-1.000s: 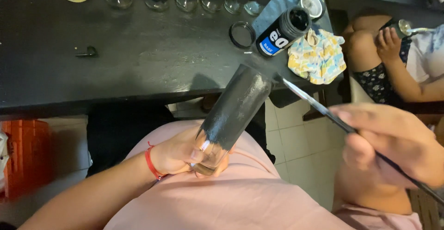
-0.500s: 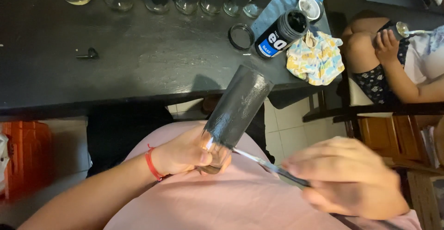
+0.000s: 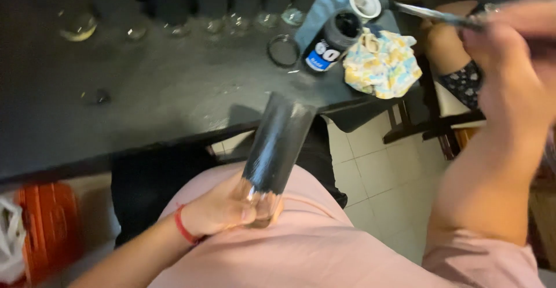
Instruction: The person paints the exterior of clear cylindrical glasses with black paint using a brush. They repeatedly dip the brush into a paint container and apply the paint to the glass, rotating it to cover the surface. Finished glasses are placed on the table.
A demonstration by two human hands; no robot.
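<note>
My left hand (image 3: 223,210) grips the clear bottom end of a tall glass (image 3: 278,149) whose upper part is coated in black paint; the glass points away from me, over my lap. My right hand (image 3: 512,68) is raised at the far right and holds a thin paintbrush (image 3: 431,15), blurred by motion. The brush tip reaches toward an open black paint can (image 3: 333,45) on the dark table (image 3: 174,91). A small white lid (image 3: 365,2) lies just behind the can.
A crumpled patterned cloth (image 3: 382,65) lies by the can, and a metal ring (image 3: 282,50) to its left. Several glasses (image 3: 174,10) line the table's far edge. An orange crate (image 3: 49,230) stands on the floor at left. Another person's leg (image 3: 452,62) is at the right.
My right hand has swung the brush from the glass's base up and away toward the paint can. The left hand keeps the glass in about the same place.
</note>
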